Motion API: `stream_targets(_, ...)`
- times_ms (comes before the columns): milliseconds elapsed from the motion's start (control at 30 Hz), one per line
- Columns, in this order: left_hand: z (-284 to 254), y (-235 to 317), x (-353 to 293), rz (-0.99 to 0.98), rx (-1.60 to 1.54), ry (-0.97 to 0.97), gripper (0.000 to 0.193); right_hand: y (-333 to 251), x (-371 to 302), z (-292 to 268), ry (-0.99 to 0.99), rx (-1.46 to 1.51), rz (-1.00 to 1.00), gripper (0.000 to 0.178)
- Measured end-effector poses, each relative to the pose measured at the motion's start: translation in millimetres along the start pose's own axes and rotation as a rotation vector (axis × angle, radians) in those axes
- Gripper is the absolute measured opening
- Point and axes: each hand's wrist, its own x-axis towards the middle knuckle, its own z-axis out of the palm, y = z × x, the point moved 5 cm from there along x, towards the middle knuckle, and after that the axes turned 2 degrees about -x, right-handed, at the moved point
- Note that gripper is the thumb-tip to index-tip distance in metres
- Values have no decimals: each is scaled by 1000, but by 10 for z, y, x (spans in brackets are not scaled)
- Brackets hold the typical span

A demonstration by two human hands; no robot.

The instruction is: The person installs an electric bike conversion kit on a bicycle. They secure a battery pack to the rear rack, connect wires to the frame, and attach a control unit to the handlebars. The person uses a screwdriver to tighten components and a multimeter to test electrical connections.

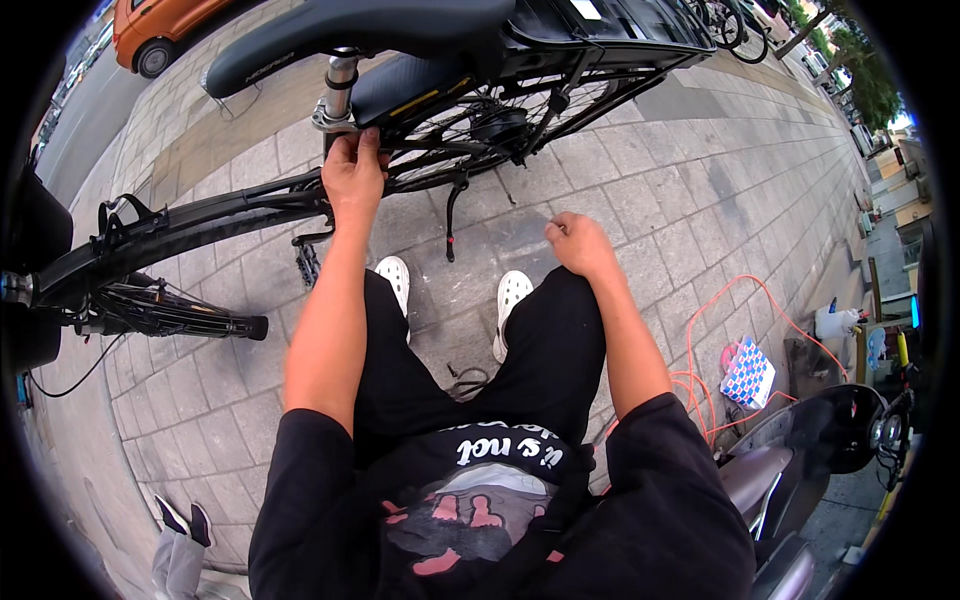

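Observation:
A black electric bicycle stands across the far side, its saddle (pixel 350 40) above a silver seat post (pixel 341 85). Just below the seat post clamp (pixel 333 118), my left hand (pixel 354 180) is closed against the frame; what its fingertips pinch is hidden. Behind that hand lies a black battery case (pixel 410 92) with a yellow stripe, close to the rear wheel (pixel 500 122). By my right knee my right hand (pixel 583 245) is curled shut, apart from the bicycle. Whether anything small is inside its fingers I cannot make out. The kickstand (pixel 453 215) points down between the hands.
An orange cable (pixel 690 345) snakes over the paving on the right, beside a blue, red and white patterned box (pixel 747 375). A dark scooter (pixel 820 450) stands at the lower right. Another person's shoes (pixel 185 520) show at lower left. An orange car (pixel 160 35) is at the far left.

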Motion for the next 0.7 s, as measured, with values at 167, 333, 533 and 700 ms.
stream_targets(167, 103, 35, 11, 7, -167, 53, 33, -12, -89, -42, -11, 16, 5, 37)
stream_targets(333, 203, 1, -69, -121, -280, 8, 30, 109, -97, -69, 15, -6, 41, 36)
stream_targets(533, 250, 126, -96, -94, -450, -181, 32, 101, -105, -77, 36, -16, 17, 35)
stream_targets(700, 185, 88, -50, -262, -527, -243, 36, 73, -107, -41, 40, -65, -14, 36)
